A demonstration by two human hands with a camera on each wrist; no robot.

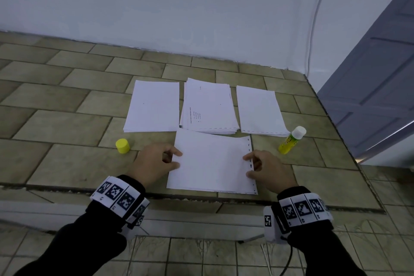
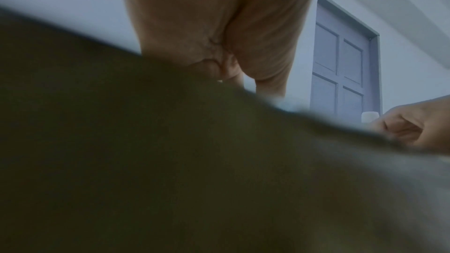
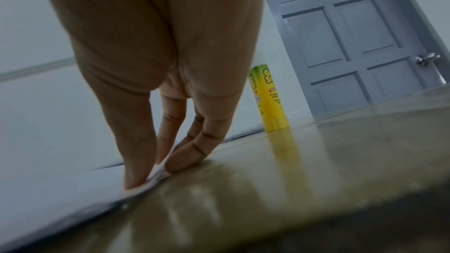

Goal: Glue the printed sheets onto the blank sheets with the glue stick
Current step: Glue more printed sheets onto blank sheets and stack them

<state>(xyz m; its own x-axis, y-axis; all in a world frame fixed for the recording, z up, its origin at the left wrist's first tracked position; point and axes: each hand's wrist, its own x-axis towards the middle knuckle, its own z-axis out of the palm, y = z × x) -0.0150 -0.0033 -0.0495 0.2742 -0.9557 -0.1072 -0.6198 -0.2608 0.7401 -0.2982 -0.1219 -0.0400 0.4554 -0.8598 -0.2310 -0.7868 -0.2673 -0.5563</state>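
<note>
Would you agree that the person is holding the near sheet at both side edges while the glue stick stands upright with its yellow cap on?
Not quite. In the head view the yellow cap is off, sitting left of the sheet; the glue stick stands uncapped on the right. The left hand and right hand do hold the sheet's side edges.

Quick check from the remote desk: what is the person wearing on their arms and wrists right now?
Both arms are in black long sleeves. Each wrist carries a white band of square black-and-white coded markers, the right one likewise. A white camera block with another marker hangs under each wrist, and a thin dark cable trails from the right one. The left hand and right hand are bare.
</note>
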